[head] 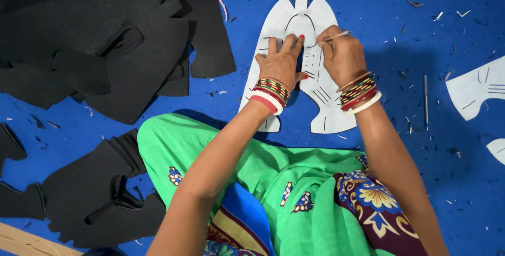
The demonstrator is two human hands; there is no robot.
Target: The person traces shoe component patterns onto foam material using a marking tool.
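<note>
A pale grey template point(321, 103), cut with slots and shaped like a shoe upper, is laid flat on a blue surface point(452, 182) at upper centre of the frame. It is pinned by the left hand point(281, 64), whose fingers are spread and pressed flat on its middle; nothing is enclosed in that grip. Just beside it, the right hand point(342, 53) is closed, its grip pinching a thin silver marking tool point(336, 35) whose tip is set on the template near the fingertips of the left hand. Dark material shows under the template at its top edge and between the two hands.

Open room is found mainly to the right: a broad stretch of blue, littered only with small scraps, is crossed by a thin metal rod point(425, 101) lying upright in the frame. At the right edge, two more pale cut pieces point(476, 87) are cropped by the frame. The left is crowded: a heap of black foam sheets point(105, 40) fills the upper left, its edge near the template but apart from it, and further black pieces point(100, 198) lie at lower left. A wooden strip point(21, 243) is seen in the lower left corner. The lower centre is taken up by green patterned cloth point(294, 182) over the person's lap.
</note>
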